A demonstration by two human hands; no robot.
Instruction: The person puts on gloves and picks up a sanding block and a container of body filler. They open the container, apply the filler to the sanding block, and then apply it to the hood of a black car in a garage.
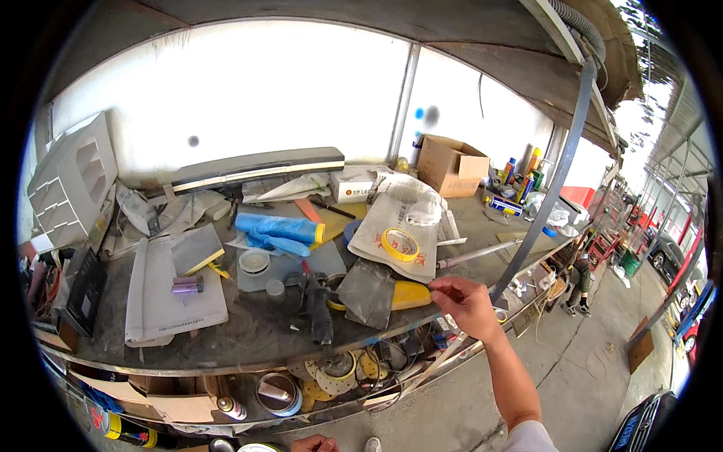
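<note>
My right hand (pixel 463 307) reaches over the bench, fingers bent but apart, at the end of a yellow, rounded object (pixel 409 295); contact is unclear. Beside that lie a worn dark grey sheet (pixel 361 294) and a black tool (pixel 316 309). A yellow tape roll (pixel 399 242) rests on folded newspaper (pixel 384 215) just behind. My left hand (pixel 315 444) shows at the bottom edge, fingers curled, its contents out of sight. Further left are a blue plastic roll (pixel 277 227), a white container (pixel 254 262) and paper (pixel 151 316) with purple cylinders (pixel 187 285) on it.
A cardboard box (pixel 450 166), spray cans (pixel 510 173) and a grey shelving unit (pixel 71 177) stand on the bench (pixel 113 339). A metal post (pixel 557 181) rises at its right. Cluttered lower shelves hold tins and discs. Another person (pixel 581 282) is along the aisle, near cars.
</note>
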